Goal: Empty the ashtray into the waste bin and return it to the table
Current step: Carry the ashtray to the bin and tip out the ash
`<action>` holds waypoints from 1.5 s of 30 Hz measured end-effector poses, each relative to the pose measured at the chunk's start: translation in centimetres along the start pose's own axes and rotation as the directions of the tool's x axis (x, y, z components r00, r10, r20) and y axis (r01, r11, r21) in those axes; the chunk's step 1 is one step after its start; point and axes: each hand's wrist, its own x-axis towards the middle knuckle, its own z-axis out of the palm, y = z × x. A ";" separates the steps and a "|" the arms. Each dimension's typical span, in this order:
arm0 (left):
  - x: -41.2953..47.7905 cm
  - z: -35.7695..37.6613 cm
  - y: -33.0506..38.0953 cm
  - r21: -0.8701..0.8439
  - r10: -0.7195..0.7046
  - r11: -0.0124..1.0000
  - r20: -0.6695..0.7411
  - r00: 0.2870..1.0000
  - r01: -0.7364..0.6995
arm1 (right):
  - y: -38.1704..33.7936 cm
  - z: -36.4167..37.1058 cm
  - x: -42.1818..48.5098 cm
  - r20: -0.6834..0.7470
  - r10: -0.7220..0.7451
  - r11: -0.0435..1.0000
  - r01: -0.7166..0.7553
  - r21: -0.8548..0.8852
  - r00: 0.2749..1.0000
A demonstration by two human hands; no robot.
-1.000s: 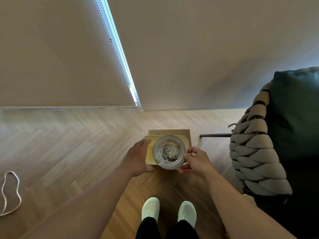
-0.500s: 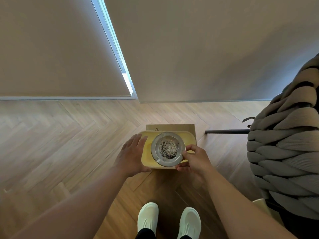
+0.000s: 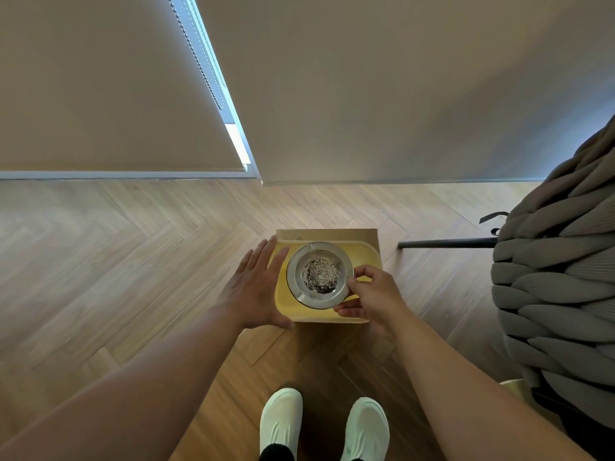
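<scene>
A round glass ashtray [image 3: 299,284] with grey-black ash in its middle is held level above a yellow waste bin [image 3: 364,257] that stands on the wooden floor. My right hand [image 3: 372,299] grips the ashtray's right rim with thumb and fingers. My left hand [image 3: 254,287] is spread flat, fingers apart, at the bin's left side, beside the ashtray. The bin's inside is hidden by the ashtray.
A brown cardboard piece [image 3: 332,233] shows behind the bin. A chunky grey knitted blanket [image 3: 559,284] covers a seat at right, with a dark metal leg [image 3: 442,243] reaching toward the bin. Blinds hang ahead. My white shoes [image 3: 322,424] stand below.
The view has shifted closer to the bin. My left hand has opened from a loose curl to flat, spread fingers at the bin's left side. The ashtray stays level in my right hand.
</scene>
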 end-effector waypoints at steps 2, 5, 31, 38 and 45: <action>0.0 0.0 0.0 -0.014 -0.005 1.000 -0.002 1.000 0.005 | 0.0 -0.1 0.1 0.003 0.001 1.000 -0.001 -0.002 1.000; 0.1 0.0 -0.1 -0.018 0.000 1.000 -0.021 1.000 -0.001 | 0.0 -0.1 0.3 0.011 0.007 1.000 -0.007 -0.014 1.000; 0.6 0.0 -0.5 -0.034 -0.011 0.999 0.025 1.000 0.012 | 0.5 -1.6 -1.0 0.412 -0.783 0.048 0.705 -0.708 0.466; 0.6 -0.1 -0.4 -0.041 -0.013 0.999 0.029 1.000 0.014 | 3.9 -2.4 -0.2 0.507 -0.812 -0.277 0.573 -0.771 0.289; 0.6 -0.1 -0.2 -0.041 -0.024 0.999 0.024 0.999 0.025 | 3.6 -2.6 -0.5 0.487 -0.813 -0.255 0.557 -0.790 0.320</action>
